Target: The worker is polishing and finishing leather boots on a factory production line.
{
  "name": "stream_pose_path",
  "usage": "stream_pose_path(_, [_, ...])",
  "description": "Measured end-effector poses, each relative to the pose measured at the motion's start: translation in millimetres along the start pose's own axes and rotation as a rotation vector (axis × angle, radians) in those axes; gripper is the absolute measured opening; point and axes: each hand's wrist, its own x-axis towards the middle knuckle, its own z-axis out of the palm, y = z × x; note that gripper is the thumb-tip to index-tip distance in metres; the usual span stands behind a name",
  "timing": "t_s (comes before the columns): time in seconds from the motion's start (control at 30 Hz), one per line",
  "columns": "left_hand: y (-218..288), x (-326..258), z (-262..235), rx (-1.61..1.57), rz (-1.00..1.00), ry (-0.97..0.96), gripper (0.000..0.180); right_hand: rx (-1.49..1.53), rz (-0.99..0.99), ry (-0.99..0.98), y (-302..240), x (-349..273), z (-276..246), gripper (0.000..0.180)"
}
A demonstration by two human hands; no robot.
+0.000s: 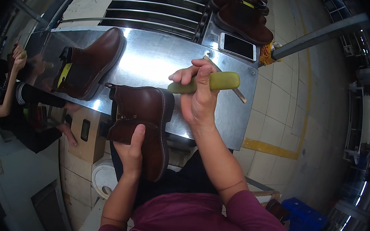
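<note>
My left hand [131,155] is closed on a dark brown leather ankle boot [150,107], gripping the shaft with the thumb on top. The boot lies on its side at the near edge of the metal table, its pale-stitched sole edge facing right and its toe toward me. My right hand [199,92] holds a green oblong pad [225,80] between thumb and fingers, to the right of the boot and apart from it. Beneath the pad a thin stick-like tool [240,95] shows; whether it rests on the table cannot be told. Another brown boot [89,68] lies farther left.
The metal table [151,54] meets a rack of metal rollers [160,6] at its far side. A white phone [238,46] lies at the far right corner, near more brown boots [243,21]. A co-worker's arm [9,85] is at left; a blue crate [301,222] stands lower right.
</note>
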Motion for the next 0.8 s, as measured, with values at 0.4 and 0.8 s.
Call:
stream_pose_path(0.4, [4.3, -6.8, 19.0, -0.112, 0.052, 0.089, 0.020, -0.123, 0.116, -0.034, 42.8, 13.2, 3.3, 0.029])
stream_pose_path(0.8, [-1.7, -10.3, 15.3, -0.123, 0.096, 0.098, 0.017, -0.112, 0.300, 0.051, 34.5, 24.4, 27.6, 0.029])
